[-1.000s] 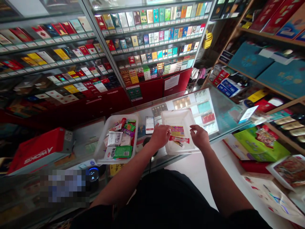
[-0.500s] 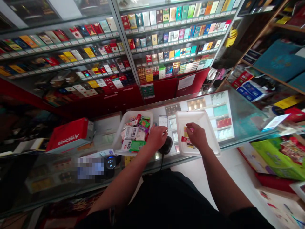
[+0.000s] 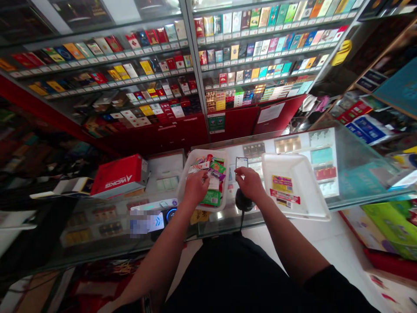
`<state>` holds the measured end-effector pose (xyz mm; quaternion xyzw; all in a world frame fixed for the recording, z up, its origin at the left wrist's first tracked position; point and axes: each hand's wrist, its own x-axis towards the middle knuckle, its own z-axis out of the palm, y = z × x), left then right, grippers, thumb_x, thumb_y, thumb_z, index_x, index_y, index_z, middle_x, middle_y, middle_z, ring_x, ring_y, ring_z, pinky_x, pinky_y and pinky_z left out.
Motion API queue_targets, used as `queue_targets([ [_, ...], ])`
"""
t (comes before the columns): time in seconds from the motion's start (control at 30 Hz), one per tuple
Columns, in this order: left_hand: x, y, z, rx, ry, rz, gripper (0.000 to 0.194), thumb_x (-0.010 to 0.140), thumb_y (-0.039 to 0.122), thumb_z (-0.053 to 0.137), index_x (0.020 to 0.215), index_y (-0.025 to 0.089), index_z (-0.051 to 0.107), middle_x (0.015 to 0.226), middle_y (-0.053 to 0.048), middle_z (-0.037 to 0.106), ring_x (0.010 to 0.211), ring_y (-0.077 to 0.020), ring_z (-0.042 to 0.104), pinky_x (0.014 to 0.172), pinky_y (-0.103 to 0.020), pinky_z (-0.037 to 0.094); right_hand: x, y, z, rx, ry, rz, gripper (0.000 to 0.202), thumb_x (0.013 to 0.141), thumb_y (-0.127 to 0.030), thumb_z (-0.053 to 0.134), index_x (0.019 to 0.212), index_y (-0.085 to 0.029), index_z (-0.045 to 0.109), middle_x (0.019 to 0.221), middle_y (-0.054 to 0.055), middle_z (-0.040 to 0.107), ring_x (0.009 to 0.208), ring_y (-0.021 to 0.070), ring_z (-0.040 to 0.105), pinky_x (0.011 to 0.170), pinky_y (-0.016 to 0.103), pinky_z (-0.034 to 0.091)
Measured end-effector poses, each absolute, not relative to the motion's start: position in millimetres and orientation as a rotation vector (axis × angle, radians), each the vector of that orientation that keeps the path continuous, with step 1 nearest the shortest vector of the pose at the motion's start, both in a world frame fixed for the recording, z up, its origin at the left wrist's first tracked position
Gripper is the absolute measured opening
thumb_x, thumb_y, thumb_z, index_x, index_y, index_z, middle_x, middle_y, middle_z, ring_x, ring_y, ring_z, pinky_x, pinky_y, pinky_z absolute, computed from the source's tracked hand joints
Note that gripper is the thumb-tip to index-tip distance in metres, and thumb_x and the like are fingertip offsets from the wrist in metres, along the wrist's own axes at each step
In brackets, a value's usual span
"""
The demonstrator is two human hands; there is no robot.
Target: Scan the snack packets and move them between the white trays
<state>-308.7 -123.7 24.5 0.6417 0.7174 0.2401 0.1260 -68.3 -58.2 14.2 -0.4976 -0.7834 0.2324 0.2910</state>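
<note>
My left hand (image 3: 196,188) is in the left white plastic tub (image 3: 226,191), its fingers bent down onto the small snack packets (image 3: 211,198). Its fingertips are partly hidden, so what they hold cannot be made out. To the right, my right hand (image 3: 250,184) hovers over the counter with loosely curled fingers a little apart and nothing visible in them. A phone with a lit screen (image 3: 241,162) lies just beyond it, and a black corded device (image 3: 243,202) stands below it. Inside the right white tub (image 3: 306,174) lie a yellow packet (image 3: 282,183) and a red packet (image 3: 284,196).
The glass counter (image 3: 365,174) runs across the view. On its left are a red box (image 3: 119,176) and a device with a lit round display (image 3: 171,214). Shelves of small boxes (image 3: 237,52) stand behind, and a green carton (image 3: 387,230) sits low at right.
My right hand has left the right tub and moved left toward the phone. My left hand has gone from beside the phone into the left tub. The view has shifted left.
</note>
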Motion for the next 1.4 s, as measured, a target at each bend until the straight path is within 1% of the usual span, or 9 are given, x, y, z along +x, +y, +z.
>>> queue_targets([
  [0.23, -358, -136, 5, 1.735, 2.265, 0.512, 0.039, 0.089, 0.026, 0.064, 0.127, 0.018, 0.062, 0.116, -0.01, 0.075, 0.111, -0.0273, 0.067, 0.103, -0.04, 0.046, -139, -63, 7, -1.35, -2.282, 0.638, 0.02, 0.09, -0.013, 0.056, 0.103, -0.019, 0.07, 0.101, 0.008, 0.073, 0.099, 0.0244, 0.061, 0.09, 0.034, 0.044],
  [0.4, -375, -142, -9, 1.725, 2.287, 0.352, 0.048, 0.089, 0.03, 0.064, 0.135, 0.017, 0.059, 0.12, -0.014, 0.073, 0.113, -0.0294, 0.066, 0.103, -0.043, 0.044, -174, -62, -3, -1.312, -2.345, 0.633, 0.023, 0.093, -0.016, 0.056, 0.11, -0.018, 0.07, 0.112, 0.013, 0.072, 0.11, 0.0267, 0.059, 0.099, 0.036, 0.042],
  [0.6, -378, -146, -14, 1.72, 2.234, 0.327, 0.048, 0.088, 0.026, 0.064, 0.134, 0.017, 0.058, 0.117, -0.013, 0.074, 0.122, -0.0301, 0.062, 0.11, -0.048, 0.038, -209, -62, -5, -1.278, -2.407, 0.581, 0.037, 0.092, -0.01, 0.052, 0.126, -0.013, 0.068, 0.12, 0.016, 0.07, 0.118, 0.0282, 0.057, 0.109, 0.038, 0.037],
  [0.73, -377, -149, -11, 1.716, 2.199, 0.358, 0.046, 0.088, 0.023, 0.062, 0.134, 0.018, 0.058, 0.12, -0.013, 0.074, 0.126, -0.0318, 0.059, 0.115, -0.053, 0.033, -225, -64, -7, -1.271, -2.46, 0.576, 0.04, 0.093, -0.01, 0.052, 0.13, -0.013, 0.065, 0.121, 0.016, 0.071, 0.116, 0.0282, 0.057, 0.109, 0.039, 0.036],
  [0.93, -379, -149, -16, 1.703, 2.171, 0.422, 0.048, 0.088, 0.02, 0.062, 0.135, 0.018, 0.057, 0.121, -0.014, 0.073, 0.128, -0.0316, 0.058, 0.118, -0.057, 0.028, -232, -64, -7, -1.344, -2.437, 0.513, 0.036, 0.09, -0.01, 0.055, 0.123, -0.014, 0.069, 0.116, 0.015, 0.067, 0.112, 0.028, 0.056, 0.102, 0.038, 0.04],
  [1.03, -380, -147, -19, 1.71, 2.155, 0.44, 0.046, 0.087, 0.019, 0.062, 0.134, 0.019, 0.059, 0.122, -0.013, 0.074, 0.129, -0.0316, 0.058, 0.119, -0.057, 0.027, -231, -63, -6, -1.362, -2.43, 0.508, 0.029, 0.093, -0.013, 0.055, 0.116, -0.017, 0.073, 0.112, 0.014, 0.066, 0.112, 0.0274, 0.055, 0.1, 0.037, 0.041],
  [1.13, -381, -145, -22, 1.725, 2.144, 0.429, 0.041, 0.087, 0.02, 0.062, 0.128, 0.021, 0.063, 0.119, -0.012, 0.074, 0.125, -0.0309, 0.059, 0.117, -0.054, 0.031, -229, -63, -5, -1.375, -2.426, 0.52, 0.023, 0.096, -0.018, 0.055, 0.105, -0.018, 0.077, 0.104, 0.013, 0.067, 0.108, 0.0264, 0.057, 0.096, 0.036, 0.042],
  [1.27, -383, -145, -23, 1.765, 2.134, 0.397, 0.03, 0.086, 0.021, 0.063, 0.116, 0.02, 0.068, 0.115, -0.01, 0.074, 0.119, -0.0298, 0.062, 0.109, -0.048, 0.039, -223, -63, -2, -1.364, -2.393, 0.547, 0.021, 0.096, -0.018, 0.057, 0.1, -0.019, 0.077, 0.097, 0.01, 0.07, 0.102, 0.0239, 0.06, 0.091, 0.032, 0.044],
  [1.4, -384, -147, -23, 1.807, 2.126, 0.428, 0.03, 0.085, 0.016, 0.06, 0.113, 0.021, 0.07, 0.116, -0.01, 0.074, 0.118, -0.0285, 0.062, 0.106, -0.045, 0.041, -218, -66, 4, -1.36, -2.346, 0.586, 0.021, 0.097, -0.017, 0.056, 0.095, -0.018, 0.077, 0.096, 0.009, 0.071, 0.1, 0.0224, 0.061, 0.09, 0.031, 0.044],
])
